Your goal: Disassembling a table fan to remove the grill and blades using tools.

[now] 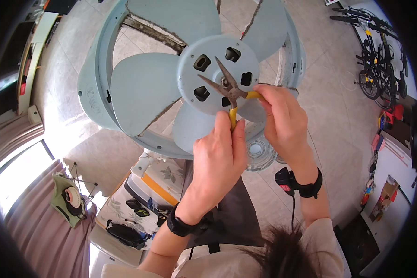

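Both my hands grip one pair of yellow-handled needle-nose pliers (236,93), its worn jaws spread apart. My left hand (220,150) pinches the lower handle, and my right hand (285,123) has the other handle between thumb and fingers. Behind the pliers is the round hub (194,55) of a large pale-blue fan (146,88), with several dark openings around its centre. A small metal nut or shaft end (224,82) shows at the hub's middle, close to the pliers' pivot. Whether the jaws touch the hub I cannot tell. Dark grime lines the blade edges.
Below the fan's rim stands a smaller round fan grille (259,153). A seat or bench (160,178) with a black bag (126,235) and small items lies at lower left. Bicycles (377,60) lean at the far right; curtains (48,217) hang at left.
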Available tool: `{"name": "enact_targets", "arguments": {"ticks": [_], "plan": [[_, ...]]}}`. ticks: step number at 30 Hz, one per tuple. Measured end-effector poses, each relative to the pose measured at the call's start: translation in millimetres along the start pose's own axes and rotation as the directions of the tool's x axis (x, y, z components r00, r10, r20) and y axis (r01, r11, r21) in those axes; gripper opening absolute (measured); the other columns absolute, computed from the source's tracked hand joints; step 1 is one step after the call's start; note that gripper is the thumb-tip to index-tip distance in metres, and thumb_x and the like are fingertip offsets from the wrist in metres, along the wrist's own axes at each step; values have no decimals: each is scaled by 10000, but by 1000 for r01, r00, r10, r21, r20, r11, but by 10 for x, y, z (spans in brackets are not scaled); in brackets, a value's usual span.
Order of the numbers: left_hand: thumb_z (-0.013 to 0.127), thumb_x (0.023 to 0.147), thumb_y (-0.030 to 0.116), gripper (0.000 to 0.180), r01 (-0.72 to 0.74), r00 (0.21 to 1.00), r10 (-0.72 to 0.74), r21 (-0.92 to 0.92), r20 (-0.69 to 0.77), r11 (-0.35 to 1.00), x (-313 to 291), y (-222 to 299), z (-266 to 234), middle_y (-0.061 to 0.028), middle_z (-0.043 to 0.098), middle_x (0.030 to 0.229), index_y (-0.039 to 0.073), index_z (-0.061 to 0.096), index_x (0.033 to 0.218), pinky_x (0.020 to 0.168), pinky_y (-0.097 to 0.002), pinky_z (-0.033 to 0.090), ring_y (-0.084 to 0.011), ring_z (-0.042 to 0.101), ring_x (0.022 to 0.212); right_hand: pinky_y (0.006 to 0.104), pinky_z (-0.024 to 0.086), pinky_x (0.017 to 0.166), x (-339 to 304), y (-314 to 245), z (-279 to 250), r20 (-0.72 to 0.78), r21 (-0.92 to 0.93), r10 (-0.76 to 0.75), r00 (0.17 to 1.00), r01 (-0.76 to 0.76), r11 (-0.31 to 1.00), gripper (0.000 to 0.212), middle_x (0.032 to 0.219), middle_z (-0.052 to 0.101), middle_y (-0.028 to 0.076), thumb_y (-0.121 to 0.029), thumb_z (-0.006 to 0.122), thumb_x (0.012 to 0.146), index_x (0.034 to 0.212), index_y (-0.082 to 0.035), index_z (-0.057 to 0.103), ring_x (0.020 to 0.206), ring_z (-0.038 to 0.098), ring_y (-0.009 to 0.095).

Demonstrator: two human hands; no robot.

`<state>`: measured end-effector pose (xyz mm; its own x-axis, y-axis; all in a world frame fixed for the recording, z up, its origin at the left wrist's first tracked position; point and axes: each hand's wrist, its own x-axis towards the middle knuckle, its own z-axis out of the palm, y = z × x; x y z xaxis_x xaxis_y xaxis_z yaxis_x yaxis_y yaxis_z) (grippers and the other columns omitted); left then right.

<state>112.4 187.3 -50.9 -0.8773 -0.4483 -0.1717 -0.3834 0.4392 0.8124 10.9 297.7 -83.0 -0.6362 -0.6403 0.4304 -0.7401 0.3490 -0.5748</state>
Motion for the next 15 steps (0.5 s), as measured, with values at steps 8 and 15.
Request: {"name": "enact_targets", "arguments": {"ticks": [8, 15], "plan": [[545, 883, 70, 170, -59, 998, 59, -12, 30, 998, -171, 52, -197, -120, 522, 548, 15, 413, 791, 396, -365, 391, -318, 525, 440, 344, 464, 572, 10, -306, -212, 87, 108, 131, 988, -141, 984, 247, 860, 603, 102, 15, 589, 753, 997, -16, 578, 715, 581, 276], [400, 980, 184, 218, 333, 943, -317, -339, 103, 880, -588, -74, -497, -50, 567, 640, 37, 424, 820, 417, -185, 367, -75, 510, 474, 345, 413, 546, -26, -499, -104, 171, 219, 155, 973, -191, 957, 236, 810, 587, 76, -227, 675, 774, 903, -52, 585, 668, 551, 265]]}}
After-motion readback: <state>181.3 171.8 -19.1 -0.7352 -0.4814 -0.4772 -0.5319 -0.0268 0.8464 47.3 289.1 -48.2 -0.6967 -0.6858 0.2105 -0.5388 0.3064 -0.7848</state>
